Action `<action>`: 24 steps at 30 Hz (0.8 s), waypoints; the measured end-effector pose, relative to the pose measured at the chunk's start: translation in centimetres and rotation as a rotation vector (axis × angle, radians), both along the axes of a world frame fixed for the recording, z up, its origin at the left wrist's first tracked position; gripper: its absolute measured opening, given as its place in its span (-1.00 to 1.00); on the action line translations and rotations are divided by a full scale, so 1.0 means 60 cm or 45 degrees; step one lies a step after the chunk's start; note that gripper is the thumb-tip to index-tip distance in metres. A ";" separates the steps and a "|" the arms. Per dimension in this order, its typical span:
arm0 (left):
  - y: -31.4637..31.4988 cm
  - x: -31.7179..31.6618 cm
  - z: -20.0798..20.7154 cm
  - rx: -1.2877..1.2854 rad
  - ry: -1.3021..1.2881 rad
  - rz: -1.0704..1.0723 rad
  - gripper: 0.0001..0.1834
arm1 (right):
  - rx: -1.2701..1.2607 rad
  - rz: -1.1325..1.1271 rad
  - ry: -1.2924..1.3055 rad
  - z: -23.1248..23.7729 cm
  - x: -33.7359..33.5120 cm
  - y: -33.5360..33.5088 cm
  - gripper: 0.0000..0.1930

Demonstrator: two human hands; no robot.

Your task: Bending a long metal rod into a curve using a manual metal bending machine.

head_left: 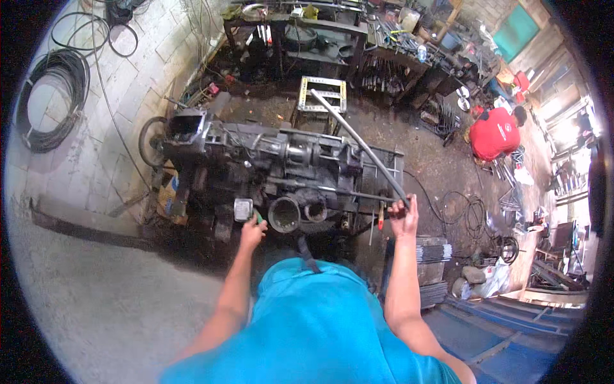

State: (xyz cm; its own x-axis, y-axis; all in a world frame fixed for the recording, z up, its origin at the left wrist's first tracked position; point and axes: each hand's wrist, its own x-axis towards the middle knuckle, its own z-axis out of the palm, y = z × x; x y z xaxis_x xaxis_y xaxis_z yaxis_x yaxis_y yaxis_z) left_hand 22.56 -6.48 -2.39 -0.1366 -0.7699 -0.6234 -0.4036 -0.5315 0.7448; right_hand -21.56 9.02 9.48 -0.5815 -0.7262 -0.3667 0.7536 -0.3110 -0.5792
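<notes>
My right hand (405, 215) is closed round the near end of a long grey metal rod (364, 146). The rod slants away to the far left, and its other end lies over a yellow-and-white frame stand (304, 96). In front of me stands a dark, greasy lathe (281, 150). At its near side my left hand (253, 233) grips a small green-handled tool (259, 218), whose working end I cannot make out. Just beyond that hand is a small pale square container (243, 209). Two round metal rings or cups, the larger ring (284, 214) nearest, sit right of it.
A red-handled brush (381, 221) is left of my right hand. Cluttered workbenches (345, 29) line the back. A person in a red shirt (494, 134) crouches at the right. Cable (470, 211) loops on the floor, and stacked metal plates (433, 251) stand near my right forearm.
</notes>
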 end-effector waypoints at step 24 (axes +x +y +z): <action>0.050 -0.058 -0.019 -0.256 -0.299 0.358 -0.48 | 0.107 0.439 0.307 0.027 -0.057 0.016 -0.59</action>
State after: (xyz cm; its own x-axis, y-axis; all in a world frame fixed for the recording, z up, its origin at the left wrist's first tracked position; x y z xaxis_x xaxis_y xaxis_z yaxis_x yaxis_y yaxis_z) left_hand 19.07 -3.47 -3.50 0.2244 -0.8664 -0.4461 -0.4344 -0.4987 0.7500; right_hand -25.00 9.98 11.09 -0.3862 -0.8666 -0.3160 0.6448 -0.0086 -0.7643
